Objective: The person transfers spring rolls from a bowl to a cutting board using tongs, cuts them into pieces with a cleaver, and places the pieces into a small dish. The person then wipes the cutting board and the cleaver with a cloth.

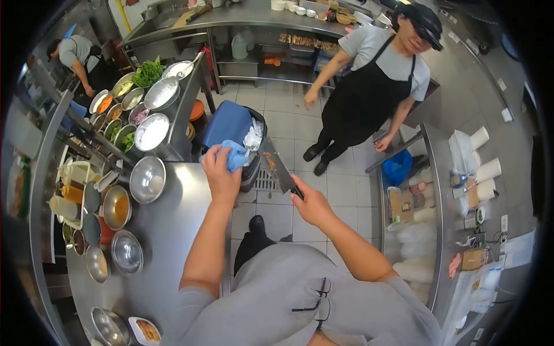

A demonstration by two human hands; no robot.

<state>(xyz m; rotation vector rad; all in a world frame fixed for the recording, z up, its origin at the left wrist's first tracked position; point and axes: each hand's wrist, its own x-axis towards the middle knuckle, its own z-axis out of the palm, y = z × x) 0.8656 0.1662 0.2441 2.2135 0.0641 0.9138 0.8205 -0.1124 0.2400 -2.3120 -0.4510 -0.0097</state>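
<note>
My left hand (221,179) is closed around a crumpled blue cloth (234,154), held beside the corner of the steel counter. In my right hand (311,200) is a kitchen knife (277,168), gripped by its black handle. Its broad blade points up and away from me, with orange bits of food stuck on it. Blade and cloth are apart. Just beyond both hands stands a bin with a blue lid (227,126), and a crumpled white bag or liner (254,136) shows at its opening.
A co-worker in a black apron (369,81) stands ahead right; another person (78,60) bends at far left. Steel bowls (148,180) and food containers line the left counter (173,230). A shelf unit (430,230) with cups and bags stands right. A floor drain (266,181) lies ahead.
</note>
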